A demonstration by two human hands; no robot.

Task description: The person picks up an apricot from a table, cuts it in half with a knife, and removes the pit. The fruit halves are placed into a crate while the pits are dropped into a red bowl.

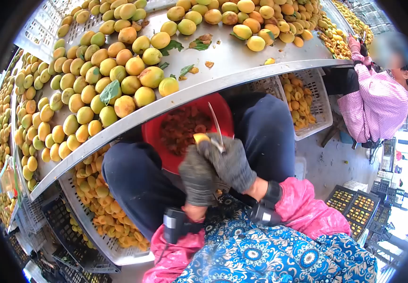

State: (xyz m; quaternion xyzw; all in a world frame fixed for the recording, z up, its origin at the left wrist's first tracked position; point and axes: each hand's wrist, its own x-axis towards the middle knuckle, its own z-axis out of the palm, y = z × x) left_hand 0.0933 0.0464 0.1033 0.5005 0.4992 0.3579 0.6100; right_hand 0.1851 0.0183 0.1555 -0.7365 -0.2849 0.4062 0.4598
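Note:
Both my hands wear grey gloves and meet above a red basin (152, 132) between my knees. My right hand (232, 162) grips a knife (215, 120), its curved blade pointing up. Against it, my left hand (198, 179) is closed, with a piece of yellow-orange fruit (201, 138) showing at the fingertips of the two hands. Which fingers bear on the fruit is hard to tell. Brownish fruit scraps (180, 127) lie in the basin below.
A metal table (222, 61) heaped with apricots (130, 85) stands in front. White crates of fruit halves sit at the left (123, 257) and right (324, 113). A co-worker in pink (376, 101) sits at the right. Black crates (355, 210) stand lower right.

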